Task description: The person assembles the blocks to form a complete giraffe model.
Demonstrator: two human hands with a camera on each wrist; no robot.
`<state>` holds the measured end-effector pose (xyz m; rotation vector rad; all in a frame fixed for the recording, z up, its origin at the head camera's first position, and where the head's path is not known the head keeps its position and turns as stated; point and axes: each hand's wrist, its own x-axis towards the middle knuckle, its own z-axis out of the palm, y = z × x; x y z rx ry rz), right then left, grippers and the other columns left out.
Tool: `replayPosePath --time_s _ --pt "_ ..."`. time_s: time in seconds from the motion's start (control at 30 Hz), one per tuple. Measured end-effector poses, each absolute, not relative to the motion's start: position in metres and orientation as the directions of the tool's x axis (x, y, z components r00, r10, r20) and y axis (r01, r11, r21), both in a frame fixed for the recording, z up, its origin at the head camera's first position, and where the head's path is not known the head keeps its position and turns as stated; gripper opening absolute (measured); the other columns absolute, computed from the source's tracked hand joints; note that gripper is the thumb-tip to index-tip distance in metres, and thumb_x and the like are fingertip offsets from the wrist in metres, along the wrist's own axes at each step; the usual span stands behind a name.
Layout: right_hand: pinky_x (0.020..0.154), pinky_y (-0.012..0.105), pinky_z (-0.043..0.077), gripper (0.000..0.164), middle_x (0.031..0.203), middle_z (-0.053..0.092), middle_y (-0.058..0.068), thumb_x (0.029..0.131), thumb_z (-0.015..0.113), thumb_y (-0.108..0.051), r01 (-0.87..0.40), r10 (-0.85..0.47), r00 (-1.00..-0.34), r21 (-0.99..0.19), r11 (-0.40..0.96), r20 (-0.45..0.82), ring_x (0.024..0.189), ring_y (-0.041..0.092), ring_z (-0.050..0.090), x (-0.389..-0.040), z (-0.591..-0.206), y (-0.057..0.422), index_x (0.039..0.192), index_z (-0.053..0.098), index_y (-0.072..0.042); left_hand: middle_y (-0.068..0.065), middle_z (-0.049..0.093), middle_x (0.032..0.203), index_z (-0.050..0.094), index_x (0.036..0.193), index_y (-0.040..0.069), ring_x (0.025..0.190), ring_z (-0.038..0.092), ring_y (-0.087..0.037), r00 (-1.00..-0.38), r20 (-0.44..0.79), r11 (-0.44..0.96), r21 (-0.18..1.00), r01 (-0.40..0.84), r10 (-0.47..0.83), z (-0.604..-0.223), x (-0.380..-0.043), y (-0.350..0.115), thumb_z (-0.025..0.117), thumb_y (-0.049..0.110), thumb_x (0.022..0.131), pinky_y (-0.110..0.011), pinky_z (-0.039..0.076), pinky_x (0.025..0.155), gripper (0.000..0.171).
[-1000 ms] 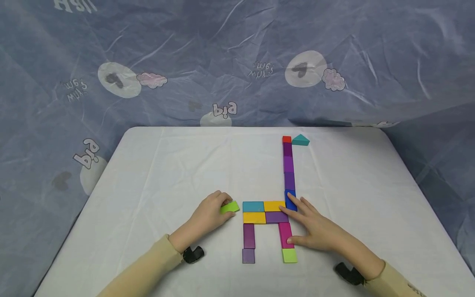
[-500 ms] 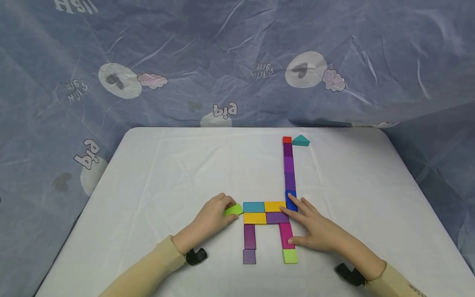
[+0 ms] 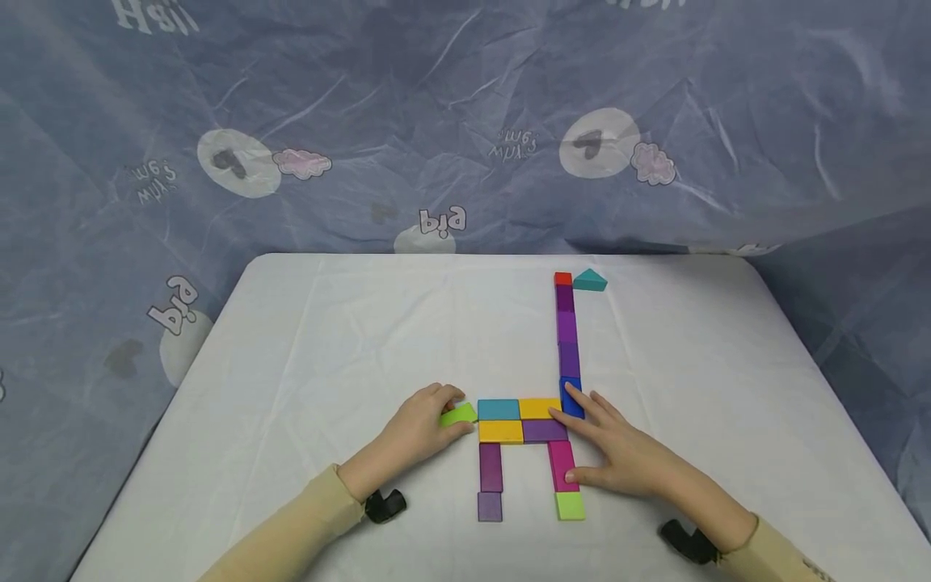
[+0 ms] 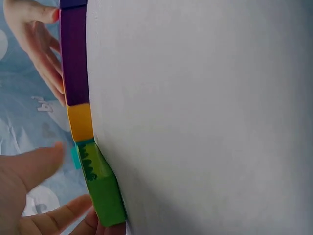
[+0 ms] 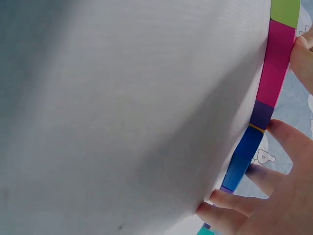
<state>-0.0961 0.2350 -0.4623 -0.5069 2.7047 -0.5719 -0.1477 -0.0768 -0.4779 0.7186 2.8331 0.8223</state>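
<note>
My left hand (image 3: 418,430) is at a lime-green block (image 3: 457,414) with a slanted end. This block meets the left end of a teal block (image 3: 498,410), which lies above a yellow block (image 3: 500,432). In the left wrist view the thumb stands off the green block (image 4: 105,196), while fingertips touch its lower end. My right hand (image 3: 618,453) has its fingers spread over the figure's right side. Its fingertips rest at the blue block (image 3: 570,391) and the second yellow block (image 3: 538,407); its thumb touches the magenta block (image 3: 562,465).
Purple blocks (image 3: 566,327) run up from the blue one to a red block (image 3: 563,278), with a teal triangle (image 3: 590,280) beside it. Below are a plum block (image 3: 490,467), a lilac block (image 3: 490,507) and another lime-green block (image 3: 570,506). White cloth (image 3: 349,339) covers the table.
My left hand has slid the lime-green block right, up to the end of the teal block, and straightened it a little. The right hand has stayed in place.
</note>
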Motion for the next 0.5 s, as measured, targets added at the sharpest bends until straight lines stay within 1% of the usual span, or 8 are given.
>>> replayPosePath --time_s 0.1,0.23,0.37,0.5 --pt "0.090 0.075 0.043 0.083 0.166 0.014 0.010 0.078 0.075 -0.058 -0.282 -0.415 -0.879 -0.445 0.850 -0.235 0.145 0.052 0.017 -0.096 -0.463 0.236 0.149 0.045 -0.027 0.000 0.064 0.093 0.064 0.124 0.007 0.081 0.056 -0.011 -0.895 -0.020 0.741 0.570 0.356 0.445 -0.479 -0.150 -0.078 0.069 0.037 0.092 -0.030 0.052 0.076 0.045" --pt "0.091 0.074 0.043 0.087 0.166 0.015 0.010 0.078 0.074 -0.059 -0.280 -0.409 -0.882 -0.439 0.854 -0.233 0.145 0.053 0.018 -0.096 -0.463 0.236 0.152 0.039 -0.030 -0.003 0.067 0.103 0.059 0.131 0.006 0.092 0.061 -0.014 -0.905 -0.091 0.728 0.629 0.272 0.416 -0.477 -0.158 -0.083 0.063 0.038 0.095 -0.034 0.054 0.085 0.049" --pt "0.091 0.073 0.045 0.091 0.166 0.015 0.006 0.078 0.072 -0.061 -0.253 -0.383 -0.893 -0.436 0.863 -0.239 0.145 0.051 0.021 -0.095 -0.462 0.238 0.154 0.032 -0.033 -0.008 0.068 0.110 0.058 0.133 0.005 0.102 0.063 -0.021 -0.897 -0.103 0.724 0.634 0.273 0.429 -0.470 -0.168 -0.090 0.063 0.034 0.096 -0.040 0.053 0.091 0.047" --pt "0.094 0.066 0.047 0.090 0.166 0.016 0.005 0.080 0.071 -0.060 -0.263 -0.382 -0.901 -0.442 0.857 -0.204 0.145 0.045 0.029 -0.096 -0.460 0.240 0.155 0.031 -0.030 -0.011 0.068 0.117 0.058 0.133 0.004 0.110 0.063 -0.025 -0.897 -0.097 0.730 0.622 0.284 0.432 -0.462 -0.180 -0.096 0.063 0.031 0.096 -0.042 0.051 0.097 0.045"
